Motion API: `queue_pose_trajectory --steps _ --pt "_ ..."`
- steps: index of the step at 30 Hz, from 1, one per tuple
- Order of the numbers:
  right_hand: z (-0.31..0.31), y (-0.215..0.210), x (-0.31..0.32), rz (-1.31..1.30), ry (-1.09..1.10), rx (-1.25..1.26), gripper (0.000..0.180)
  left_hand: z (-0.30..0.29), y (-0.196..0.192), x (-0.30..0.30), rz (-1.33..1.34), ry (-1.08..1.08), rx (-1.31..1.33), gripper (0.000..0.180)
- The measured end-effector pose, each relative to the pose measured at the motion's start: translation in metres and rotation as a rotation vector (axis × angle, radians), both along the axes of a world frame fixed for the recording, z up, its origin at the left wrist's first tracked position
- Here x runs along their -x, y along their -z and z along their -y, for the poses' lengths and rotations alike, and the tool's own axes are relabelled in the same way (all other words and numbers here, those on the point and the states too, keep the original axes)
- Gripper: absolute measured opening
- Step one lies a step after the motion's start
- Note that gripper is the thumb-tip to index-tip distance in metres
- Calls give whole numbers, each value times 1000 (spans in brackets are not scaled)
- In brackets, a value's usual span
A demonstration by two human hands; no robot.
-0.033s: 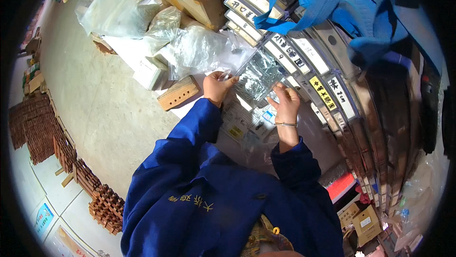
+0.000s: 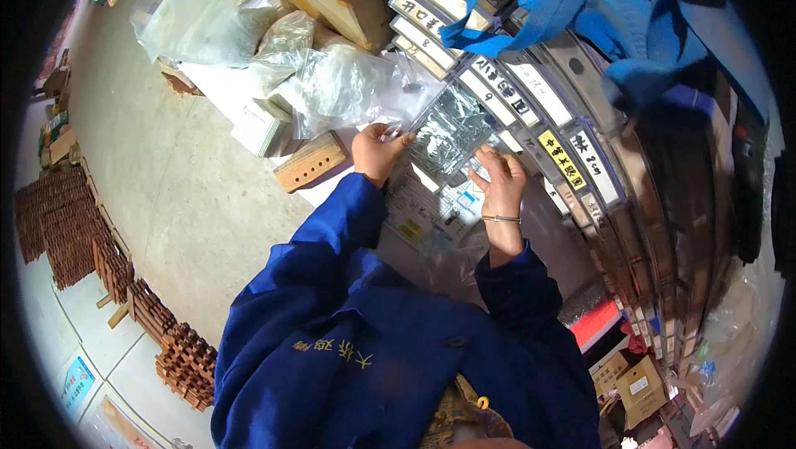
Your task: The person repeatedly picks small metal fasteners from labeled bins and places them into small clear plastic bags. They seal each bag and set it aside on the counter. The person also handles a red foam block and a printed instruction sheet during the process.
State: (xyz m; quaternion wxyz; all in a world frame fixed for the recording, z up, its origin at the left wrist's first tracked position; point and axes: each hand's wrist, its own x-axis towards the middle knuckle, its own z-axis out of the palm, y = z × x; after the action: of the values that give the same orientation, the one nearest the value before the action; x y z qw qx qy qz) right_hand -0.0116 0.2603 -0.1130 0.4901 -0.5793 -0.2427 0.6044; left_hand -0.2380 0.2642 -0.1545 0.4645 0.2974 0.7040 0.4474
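The left hand (image 2: 377, 150) and right hand (image 2: 497, 179) each pinch shut a side of the clear bag (image 2: 448, 134), which looks light, floppy and slippery, best held by its edges.

You're in a storeroom or workshop: labelled drawers (image 2: 531, 109) in rows, stacked wooden pieces (image 2: 75, 225), cardboard boxes (image 2: 638, 383), concrete floor (image 2: 182, 192).

Bright daylight, glare on plastic, dark fisheye-bent rim
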Motion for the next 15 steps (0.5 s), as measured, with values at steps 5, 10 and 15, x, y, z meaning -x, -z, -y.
queue_pose_trajectory --steps 5,10,15 --pt "51 1 20 -105 -69 566 30 36 -23 8 -64 -59 -151 23" --pt "52 24 47 -923 35 568 28 76 -50 0 453 -80 37 24" --pt "32 13 51 -899 73 581 29 100 -60 1 613 -148 132 27"
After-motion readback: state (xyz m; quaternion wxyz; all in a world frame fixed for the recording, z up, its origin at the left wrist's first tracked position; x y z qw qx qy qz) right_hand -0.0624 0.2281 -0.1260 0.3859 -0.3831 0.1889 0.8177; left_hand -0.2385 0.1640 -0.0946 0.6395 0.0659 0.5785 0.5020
